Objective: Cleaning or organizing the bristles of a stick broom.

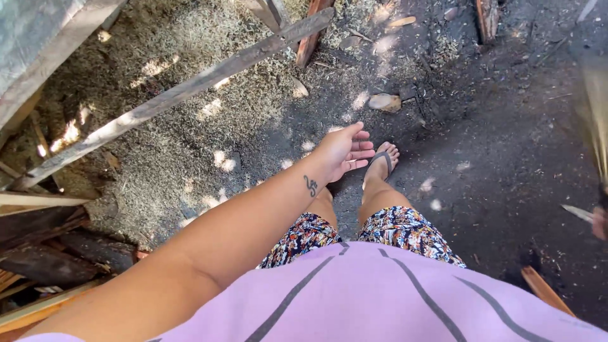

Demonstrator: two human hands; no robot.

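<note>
My left hand [345,151] is stretched out in front of me over dark ground, fingers loosely spread and holding nothing. A small dark tattoo marks that wrist. Below the hand my foot in a grey sandal [382,161] stands on the soil. Only a sliver of my right hand [600,221] shows at the right edge, blurred. A blurred pale-brown bundle of straw-like strands [595,120] runs down toward it. Whether the hand grips that bundle is unclear.
A long weathered wooden pole [177,95] slants across the upper left above a sawdust-covered patch [158,145]. Planks and dark logs [50,253] pile up at the lower left. Wood chips [384,101] and scraps lie on the black soil.
</note>
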